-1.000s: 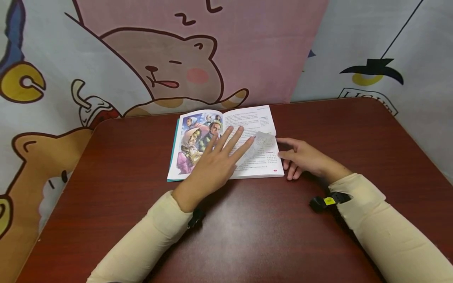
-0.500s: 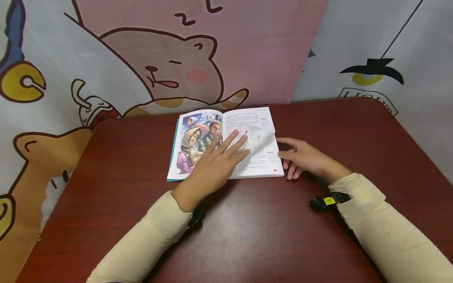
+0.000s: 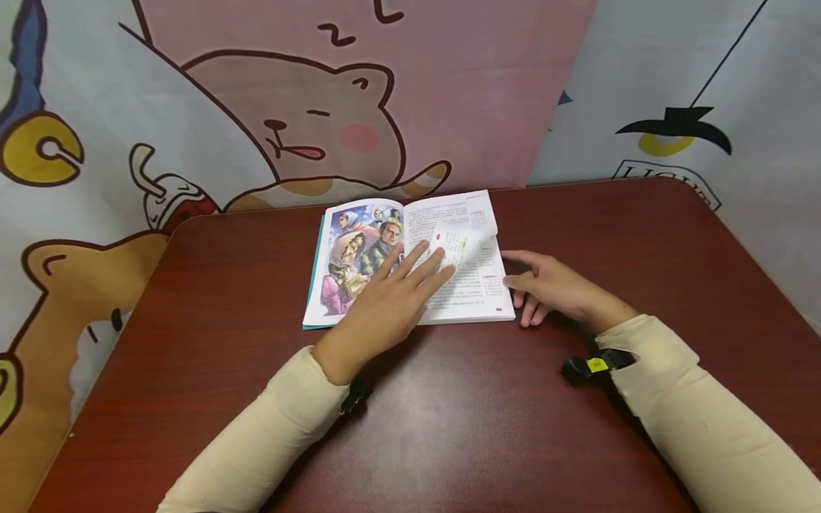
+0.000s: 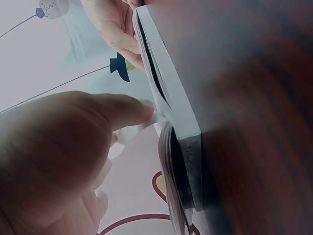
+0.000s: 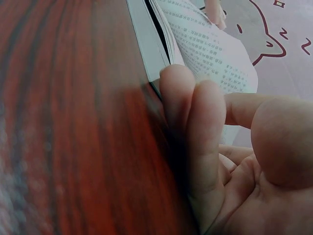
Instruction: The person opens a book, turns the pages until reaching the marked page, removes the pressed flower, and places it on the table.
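An open book lies on the table, a colour picture of several people on its left page and printed text on its right. My left hand rests over the book's middle with fingers spread and fairly straight. By its fingertips, a lifted leaf of the right side folds back toward the left. In the left wrist view, my thumb reaches to a blurred bit of paper at the book's lower edge. My right hand stays at the book's right edge, index and thumb tips close to it, other fingers loosely bent.
The dark red-brown table stretches around the book. Behind it hangs a cartoon-printed cloth with a sleeping bear. A black band with a yellow tag circles my right wrist.
My left hand's fingers have drawn slightly down and closer together. The lifted leaf has folded further left toward them, showing more of its other side. My right hand has not moved.
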Motion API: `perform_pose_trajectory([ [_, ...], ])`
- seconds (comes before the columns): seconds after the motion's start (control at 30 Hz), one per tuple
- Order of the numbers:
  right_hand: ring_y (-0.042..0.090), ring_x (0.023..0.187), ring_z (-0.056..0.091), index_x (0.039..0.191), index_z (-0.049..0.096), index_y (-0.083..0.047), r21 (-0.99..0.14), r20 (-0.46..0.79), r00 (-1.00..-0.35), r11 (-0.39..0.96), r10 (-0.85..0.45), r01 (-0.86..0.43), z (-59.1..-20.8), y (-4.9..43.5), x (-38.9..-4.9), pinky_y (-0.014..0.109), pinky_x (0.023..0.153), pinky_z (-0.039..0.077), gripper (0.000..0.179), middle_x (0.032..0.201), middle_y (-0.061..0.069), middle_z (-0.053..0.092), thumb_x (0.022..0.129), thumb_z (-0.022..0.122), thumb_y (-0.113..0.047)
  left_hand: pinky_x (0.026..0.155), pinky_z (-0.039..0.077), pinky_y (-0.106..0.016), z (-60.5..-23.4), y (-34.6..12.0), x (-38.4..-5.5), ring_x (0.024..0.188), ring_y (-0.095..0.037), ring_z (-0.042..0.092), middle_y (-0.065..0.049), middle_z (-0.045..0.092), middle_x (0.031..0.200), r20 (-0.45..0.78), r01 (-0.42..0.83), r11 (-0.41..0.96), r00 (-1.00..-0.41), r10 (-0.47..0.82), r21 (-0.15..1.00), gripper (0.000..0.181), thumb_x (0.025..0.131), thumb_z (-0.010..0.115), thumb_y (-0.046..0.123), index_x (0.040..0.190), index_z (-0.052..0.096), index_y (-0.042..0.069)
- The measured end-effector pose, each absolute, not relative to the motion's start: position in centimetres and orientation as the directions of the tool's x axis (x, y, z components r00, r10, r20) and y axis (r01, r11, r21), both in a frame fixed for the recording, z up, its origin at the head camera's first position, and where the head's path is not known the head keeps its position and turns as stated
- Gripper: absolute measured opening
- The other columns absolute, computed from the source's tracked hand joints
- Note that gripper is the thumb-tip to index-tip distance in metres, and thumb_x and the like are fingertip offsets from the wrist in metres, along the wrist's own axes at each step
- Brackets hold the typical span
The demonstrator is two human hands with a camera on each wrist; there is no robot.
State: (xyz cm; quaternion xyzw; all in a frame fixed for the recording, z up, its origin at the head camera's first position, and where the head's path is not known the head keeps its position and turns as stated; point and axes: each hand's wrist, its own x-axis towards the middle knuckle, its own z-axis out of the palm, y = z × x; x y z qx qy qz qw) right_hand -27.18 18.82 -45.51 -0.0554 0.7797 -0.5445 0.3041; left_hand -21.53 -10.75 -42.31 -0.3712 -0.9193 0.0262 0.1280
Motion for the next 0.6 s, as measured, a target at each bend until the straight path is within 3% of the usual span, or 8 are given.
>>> perform_pose_trajectory([
  [0.6, 0.025, 0.053, 0.069, 0.159, 0.021, -0.014, -0.898, -0.375, -0.808, 0.395, -0.455, 0.194, -45.48, 18.96, -27.16, 0.038, 0.048, 0.057, 0.072, 0.073, 0.011, 0.057, 0.099, 0.061, -0.015, 0.125, 0.017, -0.049, -42.24, -10.77, -21.56, 0.155, -0.029, 0.019, -0.01, 0.029, 0.164, 0.225, 0.667, 0.733, -0.7, 0.677, -0.13, 0.057, 0.096, 0.059, 0.015, 0.151, 0.045, 0.017],
])
